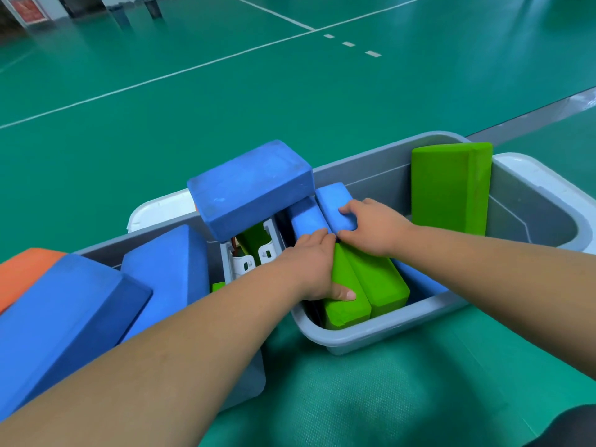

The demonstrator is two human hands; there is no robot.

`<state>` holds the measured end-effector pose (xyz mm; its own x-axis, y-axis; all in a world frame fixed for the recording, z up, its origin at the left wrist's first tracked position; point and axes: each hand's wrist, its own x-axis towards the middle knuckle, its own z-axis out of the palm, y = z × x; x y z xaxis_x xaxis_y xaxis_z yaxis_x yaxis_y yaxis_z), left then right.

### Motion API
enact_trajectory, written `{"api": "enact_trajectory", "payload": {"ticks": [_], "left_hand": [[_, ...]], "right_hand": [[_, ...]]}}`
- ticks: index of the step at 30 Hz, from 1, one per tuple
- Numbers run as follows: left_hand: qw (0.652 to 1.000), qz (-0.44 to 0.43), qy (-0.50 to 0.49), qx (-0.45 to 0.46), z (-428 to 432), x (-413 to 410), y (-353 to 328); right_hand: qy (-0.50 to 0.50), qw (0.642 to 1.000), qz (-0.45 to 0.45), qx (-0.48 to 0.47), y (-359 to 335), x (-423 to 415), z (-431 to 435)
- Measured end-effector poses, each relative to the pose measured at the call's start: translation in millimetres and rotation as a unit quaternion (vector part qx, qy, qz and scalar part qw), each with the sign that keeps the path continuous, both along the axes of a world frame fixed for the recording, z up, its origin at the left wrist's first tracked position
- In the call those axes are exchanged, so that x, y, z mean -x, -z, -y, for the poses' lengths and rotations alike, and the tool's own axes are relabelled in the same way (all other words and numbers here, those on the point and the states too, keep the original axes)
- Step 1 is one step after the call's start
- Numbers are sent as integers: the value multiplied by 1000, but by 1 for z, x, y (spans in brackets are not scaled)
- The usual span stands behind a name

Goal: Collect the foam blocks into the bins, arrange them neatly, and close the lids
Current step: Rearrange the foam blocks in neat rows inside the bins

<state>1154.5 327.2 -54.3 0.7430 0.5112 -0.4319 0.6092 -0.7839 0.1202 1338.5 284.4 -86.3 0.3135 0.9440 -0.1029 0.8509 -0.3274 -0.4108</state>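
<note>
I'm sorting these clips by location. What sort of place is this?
Most likely an indoor sports hall. The glossy green floor is marked with white court lines, and grey bins of foam blocks stand on it.

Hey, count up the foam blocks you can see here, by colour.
blue blocks: 6
green blocks: at least 4, some half hidden
orange blocks: 1
Total: at least 11
</note>
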Motion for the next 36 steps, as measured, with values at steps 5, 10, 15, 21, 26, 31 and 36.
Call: {"api": "enact_trajectory", "payload": {"ticks": [5, 10, 15, 21, 26, 31, 36], "left_hand": [[1000, -17, -8, -4, -4, -1, -1], [1000, -9, 23, 4, -7, -3, -4], [994, -55, 91, -20, -4, -14, -11], [994, -77, 74, 7, 0, -20, -15], [995, -81, 65, 13, 3, -21, -15], [995, -80, 61, 20, 3, -22, -14], [994, -84, 66, 18, 2, -22, -13]], "right_hand": [[-32, 997, -23, 68, -3, -11, -11], [-35, 988, -125, 88, -16, -35, 4], [56, 990, -92, 93, 5, -65, 23], [-32, 974, -27, 223, 18, -71, 47], [-57, 971, -48, 229, 28, -64, 44], [-84, 975, 34, 203, 33, -68, 42], [-94, 969, 69, 219, 14, -85, 46]]}}
